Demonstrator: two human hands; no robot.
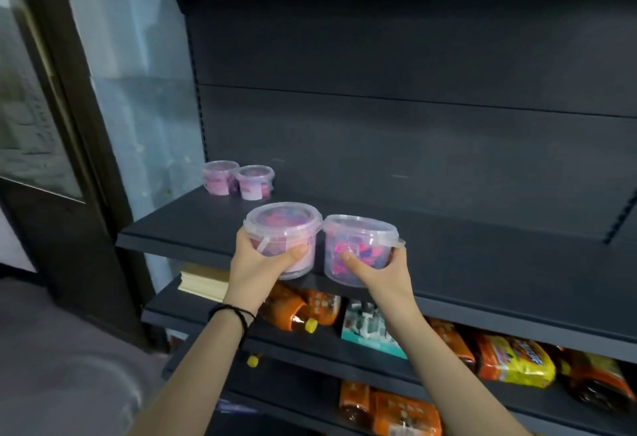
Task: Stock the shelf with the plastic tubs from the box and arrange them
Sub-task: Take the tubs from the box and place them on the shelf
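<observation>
two-handed, standing with a glass door (pixel 138 91) at far left, before a dark shelf (pixel 482 256). looking past a pair of stocked tubs (pixel 253 184) sitting side by side at the shelf's back left corner. wrapping the left hand (pixel 256 265), black bands (pixel 234 315) at the wrist, around a clear lidded tub (pixel 283 229) of pink and blue pieces, thumb across its front. clamping the right hand (pixel 386 277) on a second tub (pixel 360 246) just beside it. holding both at the shelf's front edge. overlooking orange bottles (pixel 303 306), a teal box (pixel 368 329) and yellow packets (pixel 513 356) underneath.
</observation>
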